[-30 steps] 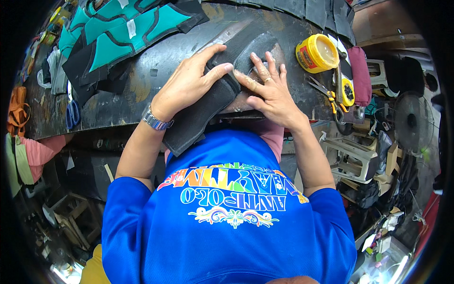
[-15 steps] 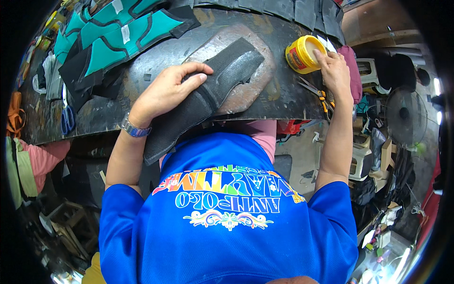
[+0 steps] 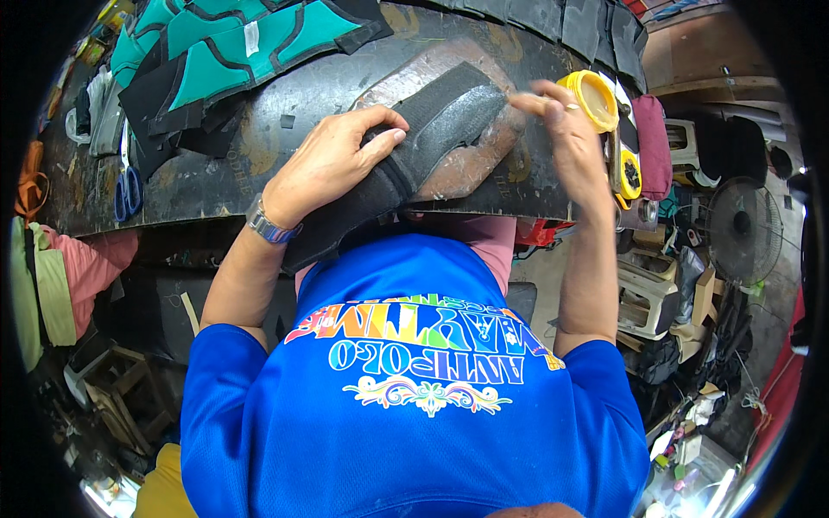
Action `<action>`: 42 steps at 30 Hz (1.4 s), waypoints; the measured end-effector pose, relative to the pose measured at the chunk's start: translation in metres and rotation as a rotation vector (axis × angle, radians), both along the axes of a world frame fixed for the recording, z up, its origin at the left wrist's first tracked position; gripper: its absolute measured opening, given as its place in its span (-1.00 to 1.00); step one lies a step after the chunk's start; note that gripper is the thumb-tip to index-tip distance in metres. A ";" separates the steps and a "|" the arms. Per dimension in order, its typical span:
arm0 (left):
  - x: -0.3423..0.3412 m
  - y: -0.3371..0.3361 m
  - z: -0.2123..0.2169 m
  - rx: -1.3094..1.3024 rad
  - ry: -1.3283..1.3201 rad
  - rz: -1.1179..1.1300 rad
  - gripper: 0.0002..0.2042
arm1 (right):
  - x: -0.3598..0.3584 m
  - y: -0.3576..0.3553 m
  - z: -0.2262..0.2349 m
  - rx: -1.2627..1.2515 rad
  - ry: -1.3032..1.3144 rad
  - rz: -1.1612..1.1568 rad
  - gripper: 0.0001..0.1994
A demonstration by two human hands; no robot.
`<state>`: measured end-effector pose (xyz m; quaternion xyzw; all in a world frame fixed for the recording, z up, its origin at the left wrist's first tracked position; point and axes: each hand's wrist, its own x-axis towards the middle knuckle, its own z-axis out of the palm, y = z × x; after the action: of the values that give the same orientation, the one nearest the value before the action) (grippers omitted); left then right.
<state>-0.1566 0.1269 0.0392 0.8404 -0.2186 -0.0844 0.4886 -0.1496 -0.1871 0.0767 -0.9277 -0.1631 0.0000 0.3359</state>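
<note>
My left hand [image 3: 341,160], a watch on its wrist, grips a long black fabric piece [image 3: 440,99] with thumb and fingers. The piece slants from a flat, stained brown board [image 3: 492,160] over the table edge toward my lap. A shiny, wet-looking strip runs along its far right part. My right hand [image 3: 574,147] hovers just right of this strip, fingers closed together and slightly blurred; what they hold is hidden. Behind that hand is an open yellow tub [image 3: 596,99] with pale contents.
Yellow-handled scissors [image 3: 629,177] lie right of my right hand, by a maroon cloth bundle [image 3: 652,147]. Blue-handled scissors [image 3: 128,190] lie at the table's left. Teal and black cut pieces [image 3: 250,56] are piled far left; black pieces [image 3: 587,30] line the far edge.
My right hand has left the yellow tub and moved left to the shiny strip on the black fabric. My left hand keeps its grip. The whole view has shifted slightly.
</note>
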 end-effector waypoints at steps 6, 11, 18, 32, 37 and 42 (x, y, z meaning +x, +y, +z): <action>-0.002 0.001 -0.002 -0.001 -0.031 0.017 -0.75 | 0.030 0.037 -0.069 -0.380 -0.141 -0.047 -0.38; -0.002 0.001 -0.003 -0.006 -0.044 0.020 -0.75 | 0.035 0.048 -0.075 -0.624 -0.293 -0.095 -0.26; -0.001 0.002 -0.004 -0.019 -0.038 0.010 -0.75 | 0.028 0.055 -0.065 -0.701 -0.305 0.086 -0.26; 0.014 -0.001 0.009 -0.462 -0.040 -0.023 -0.75 | 0.012 0.022 -0.027 0.670 -0.072 0.152 -0.19; 0.044 -0.027 0.015 -0.629 0.182 -0.032 -0.63 | -0.005 0.029 -0.019 0.546 -0.339 0.021 -0.13; 0.044 -0.053 0.006 -0.941 0.350 -0.086 -0.63 | -0.021 0.052 -0.025 -0.002 -0.380 0.022 -0.32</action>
<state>-0.1130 0.0736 0.0450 0.4927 -0.1821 -0.1364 0.8400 -0.1706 -0.1352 0.0516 -0.9094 -0.2337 -0.1716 0.2982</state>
